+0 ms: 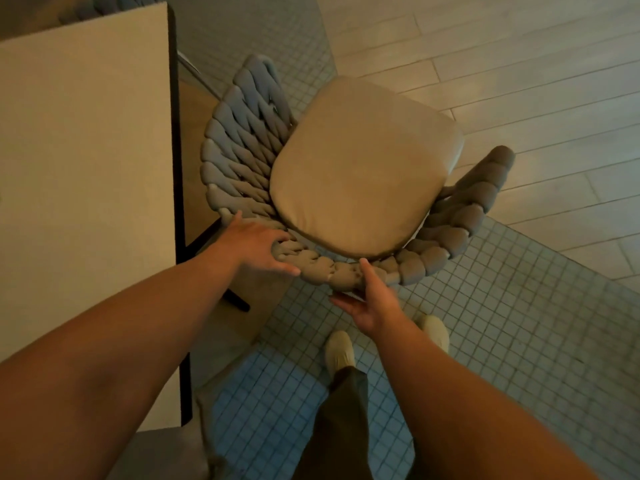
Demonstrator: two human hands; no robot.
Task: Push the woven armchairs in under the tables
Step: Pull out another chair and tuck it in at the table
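Note:
A woven armchair point(242, 150) with thick grey braided rope and a tan seat cushion point(363, 168) stands just right of a pale table point(86, 150), turned at an angle with its seat facing away from the table. My left hand point(256, 244) rests on the backrest rim with its fingers curled over the braid. My right hand point(372, 303) grips the same rim further right, thumb on top and fingers underneath. The chair's legs are hidden beneath it.
The table's dark edge and black leg point(221, 237) run beside the chair. Another woven chair back point(114, 5) shows at the top left. Small grey mosaic tiles point(502, 323) and pale floor planks point(519, 64) cover the floor. My two shoes point(339, 351) stand behind the chair.

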